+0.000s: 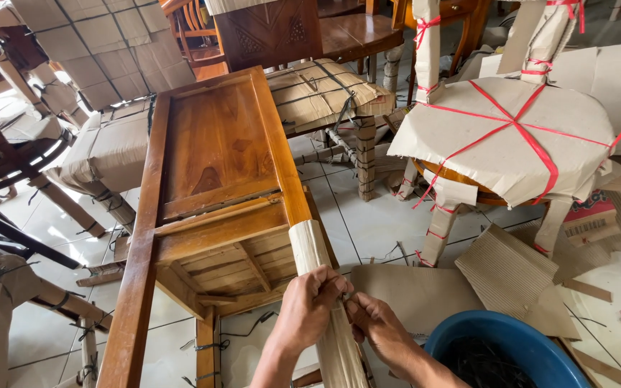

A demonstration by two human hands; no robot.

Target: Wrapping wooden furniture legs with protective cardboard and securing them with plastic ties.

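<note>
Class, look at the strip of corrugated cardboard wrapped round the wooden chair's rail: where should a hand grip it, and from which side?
Probably just above the two hands, on the corrugated cardboard wrap, coming from the right, open side. The wrap is a narrow sleeve along the chair rail; the chair frame's slats block the left.

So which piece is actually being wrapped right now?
Find the bare wooden chair lying across the middle. Follow its right rail down to the corrugated cardboard sleeve, where the left hand and right hand meet. Neighbouring chairs are fully wrapped; this one shows bare wood.
</note>
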